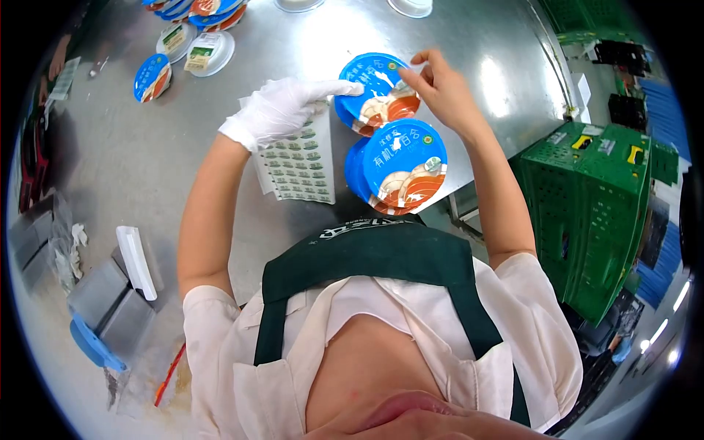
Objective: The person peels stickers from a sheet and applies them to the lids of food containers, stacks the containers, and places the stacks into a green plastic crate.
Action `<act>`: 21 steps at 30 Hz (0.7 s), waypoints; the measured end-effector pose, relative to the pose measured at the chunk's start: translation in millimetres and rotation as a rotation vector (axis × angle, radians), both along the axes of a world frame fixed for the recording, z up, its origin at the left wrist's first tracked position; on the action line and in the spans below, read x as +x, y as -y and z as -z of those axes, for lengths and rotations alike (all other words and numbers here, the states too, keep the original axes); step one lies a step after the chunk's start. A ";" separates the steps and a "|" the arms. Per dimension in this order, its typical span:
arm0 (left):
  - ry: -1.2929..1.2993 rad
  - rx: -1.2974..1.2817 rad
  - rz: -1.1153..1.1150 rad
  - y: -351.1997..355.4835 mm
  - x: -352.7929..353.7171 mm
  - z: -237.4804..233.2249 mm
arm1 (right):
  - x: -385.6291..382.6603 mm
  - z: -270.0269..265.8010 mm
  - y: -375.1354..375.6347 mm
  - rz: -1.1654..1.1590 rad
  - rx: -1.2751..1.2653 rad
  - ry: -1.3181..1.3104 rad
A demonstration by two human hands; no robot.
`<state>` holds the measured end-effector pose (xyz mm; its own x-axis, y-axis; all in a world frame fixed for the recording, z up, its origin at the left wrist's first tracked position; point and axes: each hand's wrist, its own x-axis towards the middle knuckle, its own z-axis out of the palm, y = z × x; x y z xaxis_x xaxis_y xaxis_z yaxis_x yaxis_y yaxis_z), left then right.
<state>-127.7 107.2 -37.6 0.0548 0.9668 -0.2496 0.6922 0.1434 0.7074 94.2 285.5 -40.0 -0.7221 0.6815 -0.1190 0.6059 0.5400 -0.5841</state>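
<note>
My left hand [282, 110], in a white glove, has its index finger stretched out onto the blue printed lid of a tub [378, 88]; the other fingers are curled. Beneath that hand lies a sheet of small green-printed stickers [301, 165]. My bare right hand [444, 88] is at the right edge of the same tub, thumb and index finger bent and slightly apart. A small round green sticker shows by its fingertips. Nearer my body, a second blue-lidded tub [405, 165] leans over another one, mostly hidden, and carries a similar sticker.
On the metal table [220, 117], a blue-lidded tub [152, 78] and white tubs with labels [210, 53] stand at the left, before a pile of blue packs [209, 11]. Green crates [587, 213] are stacked beside me at the right. A grey stool-like item [110, 301] is at the lower left.
</note>
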 end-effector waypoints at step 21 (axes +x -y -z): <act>0.665 0.182 -0.916 142.8 -74.7 37.6 | -290.7 47.5 51.0 -0.923 0.525 -0.217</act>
<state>-202.4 -35.6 -75.2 -0.6194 0.7306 -0.2873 -0.1379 0.2590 0.9560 -196.6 234.5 -87.5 -0.9530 -0.2072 0.2209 -0.2508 0.9487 -0.1923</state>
